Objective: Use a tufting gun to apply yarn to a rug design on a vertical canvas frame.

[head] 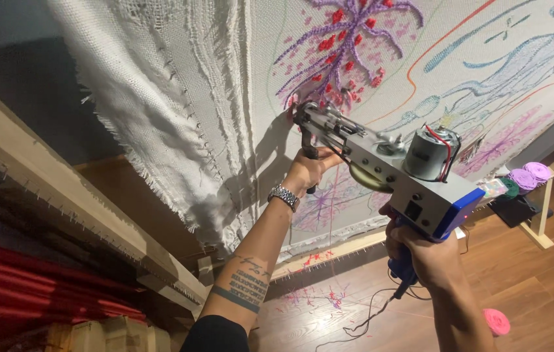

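Both hands grip a tufting gun (387,166): the left hand (309,168) wraps its front handle, the right hand (420,251) clenches the blue rear grip, and the needle tip presses against the stretched white backing cloth (238,78). Purple branches with red dots (345,39) look filled in; the blue and orange outlines (518,58) beside them mostly remain untufted. Yarn cones (531,175) sit near the frame.

A wooden floor (524,293) carries a pink yarn roll (496,321), scattered yarn scraps (319,298) and a black cable (368,321); the wooden frame (94,215) holds the stretched cloth (179,98).
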